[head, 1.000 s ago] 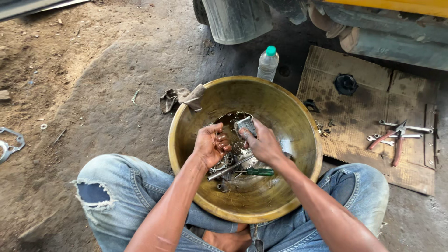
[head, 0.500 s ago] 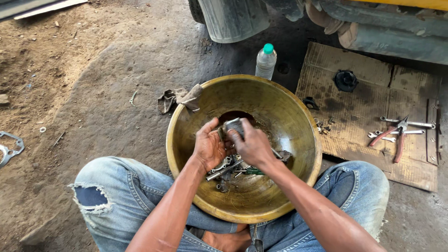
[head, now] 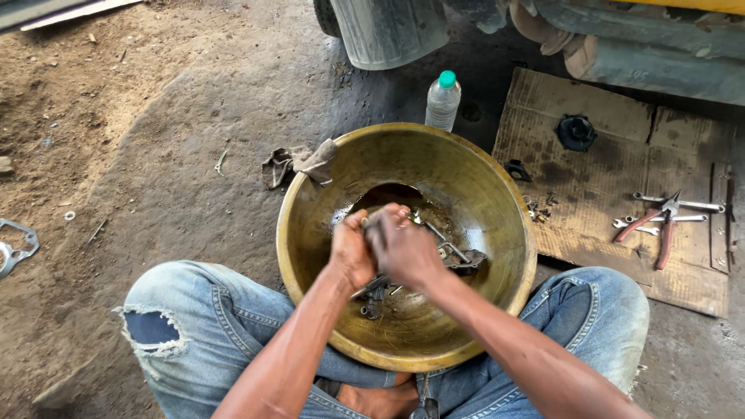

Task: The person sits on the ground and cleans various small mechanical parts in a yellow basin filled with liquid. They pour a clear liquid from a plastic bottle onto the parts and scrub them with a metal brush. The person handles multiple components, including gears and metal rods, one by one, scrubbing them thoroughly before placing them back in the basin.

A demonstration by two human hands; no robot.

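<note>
Both hands now pressed together over the big brass-coloured metal basin [head: 497,233]: left hand [head: 351,250] and right hand [head: 403,247] curled shut round a small metal part, mostly hidden, lifted off the oily loose metal parts [head: 458,260] at basin bottom. Grey rag [head: 299,163] on far-left rim, clear plastic bottle [head: 443,101] beyond, red-handled pliers [head: 656,229] on cardboard right; nothing obstructs

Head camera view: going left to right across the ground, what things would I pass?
Flat metal gasket → crumpled rag → the two hands together inside the big brass-coloured bowl → black round cap on the cardboard → red-handled pliers lying with the wrenches.
</note>
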